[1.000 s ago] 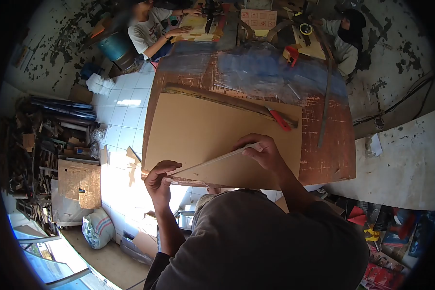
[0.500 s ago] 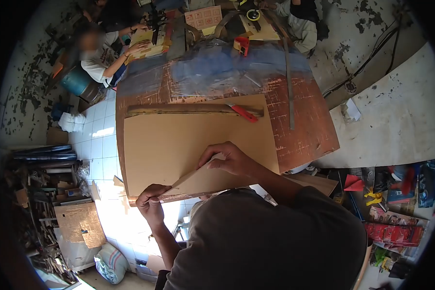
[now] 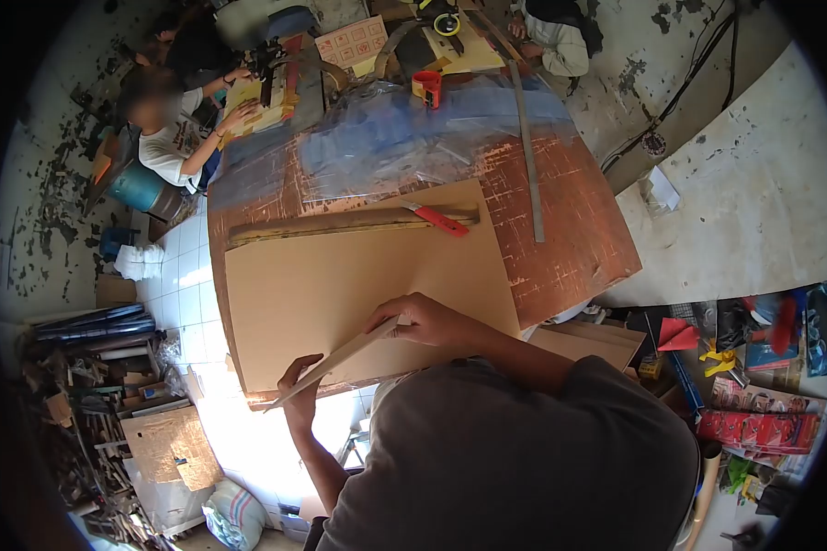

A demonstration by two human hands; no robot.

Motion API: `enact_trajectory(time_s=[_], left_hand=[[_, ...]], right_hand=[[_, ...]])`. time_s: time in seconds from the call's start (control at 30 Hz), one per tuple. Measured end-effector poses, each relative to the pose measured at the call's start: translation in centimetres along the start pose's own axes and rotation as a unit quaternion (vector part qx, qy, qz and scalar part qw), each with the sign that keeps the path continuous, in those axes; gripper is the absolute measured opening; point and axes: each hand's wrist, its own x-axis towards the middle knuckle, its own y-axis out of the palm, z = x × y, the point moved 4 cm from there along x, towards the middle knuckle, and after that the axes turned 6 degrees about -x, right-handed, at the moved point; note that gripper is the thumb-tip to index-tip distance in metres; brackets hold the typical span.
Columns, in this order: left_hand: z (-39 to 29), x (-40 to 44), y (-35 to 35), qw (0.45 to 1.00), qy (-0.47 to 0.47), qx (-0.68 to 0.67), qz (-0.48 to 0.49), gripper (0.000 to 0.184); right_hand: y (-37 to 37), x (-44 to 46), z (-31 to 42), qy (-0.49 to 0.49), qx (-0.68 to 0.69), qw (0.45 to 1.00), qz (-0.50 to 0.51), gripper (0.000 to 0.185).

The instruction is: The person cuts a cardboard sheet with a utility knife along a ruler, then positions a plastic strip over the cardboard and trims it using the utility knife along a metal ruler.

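A thin pale strip [image 3: 342, 355] is pinched between the left hand [image 3: 300, 404] and right hand [image 3: 423, 321]. Its long axis slants above the cardboard sheet [image 3: 358, 271], with the left hand nearer the sheet's near-left corner.

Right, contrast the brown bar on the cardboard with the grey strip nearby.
The brown bar lies crosswise; the grey strip runs away from the person. The bar looks thicker than the strip. The bar rests on cardboard, the strip beyond its edge. Both are long and narrow.
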Motion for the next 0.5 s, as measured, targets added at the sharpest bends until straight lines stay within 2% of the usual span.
enact_trajectory(time_s=[0.07,0.2,0.23,0.27,0.3,0.37,0.4,0.43,0.5], left_hand=[[0.6,-0.3,-0.2,1.000,0.010,-0.002,0.005,0.020],[-1.8,-0.8,0.3,0.998,-0.012,-0.048,-0.026,0.012],[-1.9,-1.0,0.4,0.996,-0.033,-0.068,-0.049,0.011],[0.1,-0.9,0.2,0.998,-0.034,-0.053,-0.028,0.010],[0.4,-0.9,0.8,0.997,-0.039,-0.053,-0.033,0.010],[0.2,-0.3,2.1,0.969,-0.042,-0.234,-0.069,0.014],[0.2,0.1,3.1,0.962,-0.034,-0.261,-0.071,0.021],[-0.4,0.7,4.7,0.954,-0.038,-0.280,-0.101,0.032],[1.7,1.4,6.5,0.968,-0.077,-0.221,-0.094,0.035]], right_hand=[[-0.1,-0.8,-0.8,-0.032,-0.071,0.997,0.010,0.028],[-0.9,-2.6,-0.4,-0.042,-0.077,0.996,0.026,0.028],[-1.5,-2.9,-0.2,0.002,-0.067,0.998,0.004,0.024],[-2.0,-3.3,-0.4,0.047,-0.058,0.997,-0.017,0.023],[-2.2,-3.4,-0.6,0.047,-0.056,0.997,-0.010,0.023],[-2.9,-3.4,-2.2,0.120,0.036,0.991,-0.042,0.028],[-3.2,-3.3,-4.5,0.147,-0.044,0.987,-0.039,0.032],[-3.6,-3.0,-5.1,0.146,-0.044,0.988,-0.034,0.032],[-4.9,-2.8,-6.4,0.163,-0.220,0.958,-0.083,0.041]])
